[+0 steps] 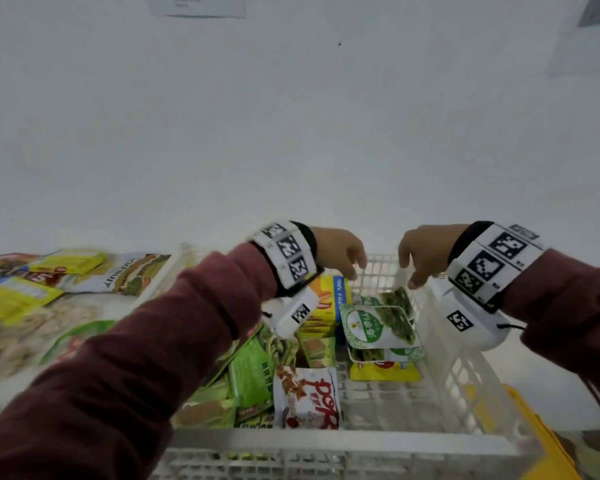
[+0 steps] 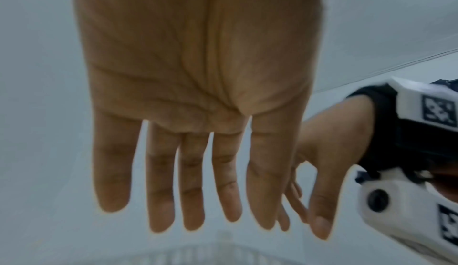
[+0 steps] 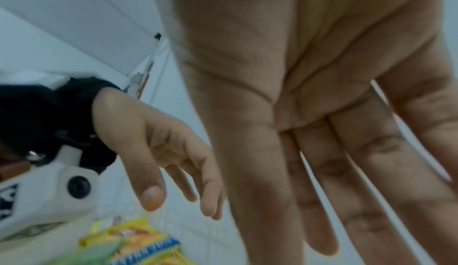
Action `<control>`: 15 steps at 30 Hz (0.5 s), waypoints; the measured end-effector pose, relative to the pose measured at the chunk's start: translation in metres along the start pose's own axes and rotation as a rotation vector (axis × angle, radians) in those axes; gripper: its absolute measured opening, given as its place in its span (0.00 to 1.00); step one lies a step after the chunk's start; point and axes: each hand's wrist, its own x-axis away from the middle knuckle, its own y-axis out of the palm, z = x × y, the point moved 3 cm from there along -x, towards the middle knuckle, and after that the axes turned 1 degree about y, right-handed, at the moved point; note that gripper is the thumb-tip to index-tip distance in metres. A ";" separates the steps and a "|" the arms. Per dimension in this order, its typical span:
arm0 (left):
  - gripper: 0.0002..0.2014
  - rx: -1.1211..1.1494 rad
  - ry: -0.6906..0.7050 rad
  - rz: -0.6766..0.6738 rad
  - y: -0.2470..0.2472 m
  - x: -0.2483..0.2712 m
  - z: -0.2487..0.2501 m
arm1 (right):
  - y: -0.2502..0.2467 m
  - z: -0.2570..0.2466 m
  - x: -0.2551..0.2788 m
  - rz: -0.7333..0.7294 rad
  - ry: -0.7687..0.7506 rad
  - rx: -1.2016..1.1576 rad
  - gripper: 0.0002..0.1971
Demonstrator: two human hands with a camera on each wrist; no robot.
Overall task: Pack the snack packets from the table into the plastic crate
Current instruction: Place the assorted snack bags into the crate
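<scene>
Both hands hang empty over white plastic crate [image 1: 444, 386], fingers relaxed, pointing down. Left hand [image 1: 340, 251] fingertips just above yellow packet [image 1: 328, 292]; right hand [image 1: 426, 254] fingertips just above green-white packet [image 1: 378, 323]. More packets [image 1: 49, 282] on table, beyond left hand's fingers.

Both forearms, in dark red sleeves with marker-covered wristbands, reach forward side by side; the left hand [image 1: 340, 252] hangs with straight, slightly spread fingers [image 2: 158, 191], holding nothing. The right hand [image 1: 425, 256] faces it, apart, fingers [image 3: 322, 200] straight and pointing down, likewise bare.
</scene>
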 end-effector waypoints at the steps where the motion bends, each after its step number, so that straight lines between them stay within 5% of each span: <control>1: 0.20 -0.006 -0.045 0.002 -0.006 0.011 -0.013 | -0.007 -0.009 -0.001 0.031 -0.048 -0.038 0.23; 9: 0.24 -0.263 -0.342 -0.345 0.027 0.070 -0.090 | 0.005 -0.127 -0.013 -0.005 -0.403 -0.121 0.18; 15: 0.31 -0.363 -0.394 -0.342 0.054 0.088 -0.116 | 0.036 -0.172 -0.035 -0.038 -0.281 -0.036 0.30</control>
